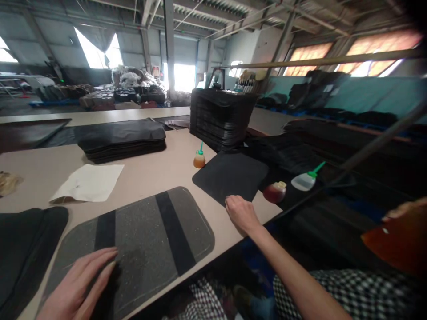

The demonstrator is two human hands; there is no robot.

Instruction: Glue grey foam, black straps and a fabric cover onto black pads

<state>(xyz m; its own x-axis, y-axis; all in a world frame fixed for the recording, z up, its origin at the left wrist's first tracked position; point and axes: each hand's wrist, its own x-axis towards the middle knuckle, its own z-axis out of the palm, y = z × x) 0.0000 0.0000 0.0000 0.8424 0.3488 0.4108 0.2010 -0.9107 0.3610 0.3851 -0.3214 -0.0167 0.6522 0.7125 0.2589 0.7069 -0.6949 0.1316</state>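
A grey rounded panel [140,240] with two black strips lies flat on the table before me. My left hand [83,280] rests on its near left part, fingers stretched out. Farther right, a smooth black panel [233,173] lies with its near corner at my right hand [242,213]. Those fingers are curled closed over that edge; their tips are partly hidden. Close to the right hand stands a squat bottle of dark red liquid [275,192]. Beyond it is a clear bottle with a green spout [304,181]. An amber bottle with a green spout [199,159] stands behind the black panel.
Stacks of black panels stand at the back left [122,140] and back centre [220,118]. A white sheet [88,182] lies at left, above a dark folded piece [26,253]. At far right, another person's hand [405,209] is beside an orange item [396,240].
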